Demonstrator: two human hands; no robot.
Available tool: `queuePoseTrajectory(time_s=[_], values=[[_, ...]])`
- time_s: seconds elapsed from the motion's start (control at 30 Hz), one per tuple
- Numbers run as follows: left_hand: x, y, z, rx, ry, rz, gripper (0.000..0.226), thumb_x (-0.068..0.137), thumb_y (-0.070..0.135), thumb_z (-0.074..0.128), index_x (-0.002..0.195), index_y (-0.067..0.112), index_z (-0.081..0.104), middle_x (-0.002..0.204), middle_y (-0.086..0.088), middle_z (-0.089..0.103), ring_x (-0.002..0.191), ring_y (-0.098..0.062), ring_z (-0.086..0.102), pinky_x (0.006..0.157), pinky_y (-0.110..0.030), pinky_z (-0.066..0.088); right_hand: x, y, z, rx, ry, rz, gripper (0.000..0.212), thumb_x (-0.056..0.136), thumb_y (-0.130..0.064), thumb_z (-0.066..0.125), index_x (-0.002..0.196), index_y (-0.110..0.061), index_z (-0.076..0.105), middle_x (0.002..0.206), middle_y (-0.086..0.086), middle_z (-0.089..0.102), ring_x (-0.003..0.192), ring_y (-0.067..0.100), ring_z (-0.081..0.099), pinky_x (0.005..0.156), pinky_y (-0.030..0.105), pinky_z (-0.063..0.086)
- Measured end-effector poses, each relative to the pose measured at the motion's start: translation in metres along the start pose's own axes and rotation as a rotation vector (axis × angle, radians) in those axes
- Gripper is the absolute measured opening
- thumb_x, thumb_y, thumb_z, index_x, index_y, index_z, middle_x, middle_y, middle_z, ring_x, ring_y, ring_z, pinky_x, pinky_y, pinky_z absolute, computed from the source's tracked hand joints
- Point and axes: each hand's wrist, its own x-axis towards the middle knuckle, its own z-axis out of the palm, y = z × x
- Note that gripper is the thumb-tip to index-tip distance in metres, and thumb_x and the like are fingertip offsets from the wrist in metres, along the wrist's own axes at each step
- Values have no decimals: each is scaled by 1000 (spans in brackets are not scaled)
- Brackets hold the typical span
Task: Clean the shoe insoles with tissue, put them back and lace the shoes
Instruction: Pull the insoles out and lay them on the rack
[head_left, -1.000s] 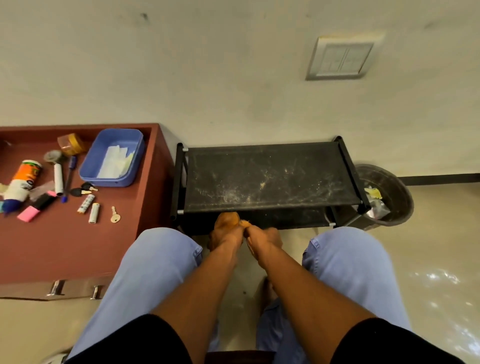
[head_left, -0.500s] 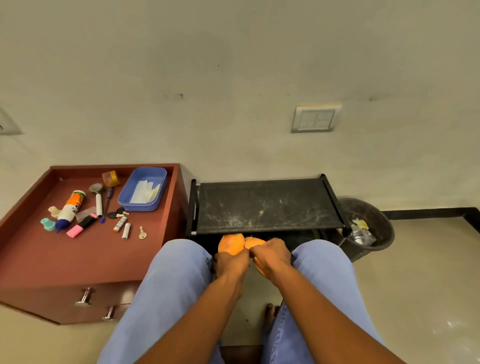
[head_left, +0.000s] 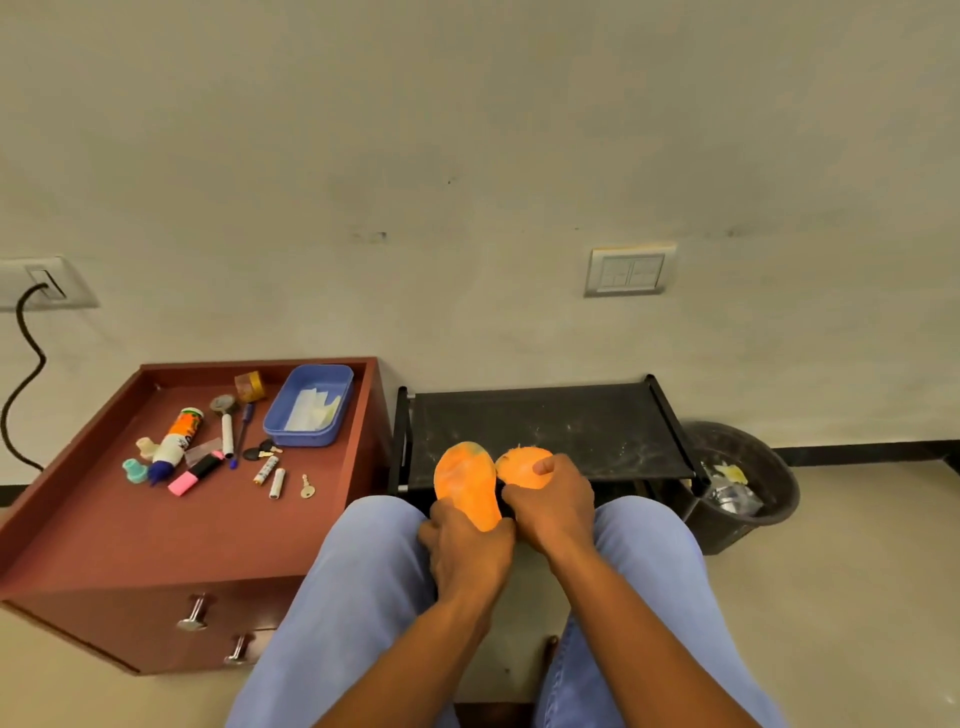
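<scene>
I hold two orange insoles upright between my knees, in front of the black shoe rack (head_left: 545, 426). My left hand (head_left: 465, 551) grips the lower end of the left insole (head_left: 465, 480), whose worn face is turned toward me. My right hand (head_left: 553, 506) is curled round the right insole (head_left: 519, 465), with the thumb pressed on its top; only its upper part shows. White tissue sheets (head_left: 311, 410) lie in a blue tray (head_left: 278, 423) on the brown cabinet (head_left: 156, 530) at my left. No shoes are in view.
The cabinet top also carries a glue bottle (head_left: 179, 434), a pink highlighter (head_left: 192, 475), pens, batteries and a key (head_left: 306, 488). A black waste bin (head_left: 779, 499) with rubbish stands right of the rack. A cable (head_left: 23, 374) hangs from a wall socket at far left.
Both hands have risen from below the rack's front edge, bringing the two orange insoles up into plain view. My head has tilted up, showing more wall.
</scene>
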Motion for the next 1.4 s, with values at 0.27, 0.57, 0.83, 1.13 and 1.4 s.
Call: queuePoseTrajectory(time_s=[0.27,0.57,0.83,1.13,1.4], values=[[46,24,1,9,46,92,90,80,35,79,150,15,27,143,-13,35,113,-36,57,77,-34,41,40,-15,10,-12,63,-64,57,76,-25,76,127,-28,50,123,6,49,92,24,54,59,26,39],[129,34,29,165,86,169,87,83,29,76,151,13,25,143,-14,31,108,-40,60,77,-37,50,115,-12,44,87,90,-74,55,79,-20,74,128,-31,50,130,3,48,95,17,48,55,19,34],[184,47,56,204,70,182,88,88,25,71,156,10,18,145,-13,26,113,-43,58,86,-42,50,172,-19,64,37,65,-75,49,78,-19,72,123,-30,54,123,2,47,88,18,48,63,26,40],[212,40,71,291,25,11,83,90,30,71,151,6,21,146,-17,27,119,-41,53,86,-44,51,200,-12,84,-109,77,-57,47,79,-19,74,122,-25,55,122,4,45,95,25,55,75,34,52],[227,45,66,652,-119,-18,91,86,46,75,150,4,27,149,-20,31,137,-38,39,98,-48,47,218,-13,78,-541,-129,-39,65,83,-31,78,136,-14,46,132,15,43,115,37,56,83,41,53]])
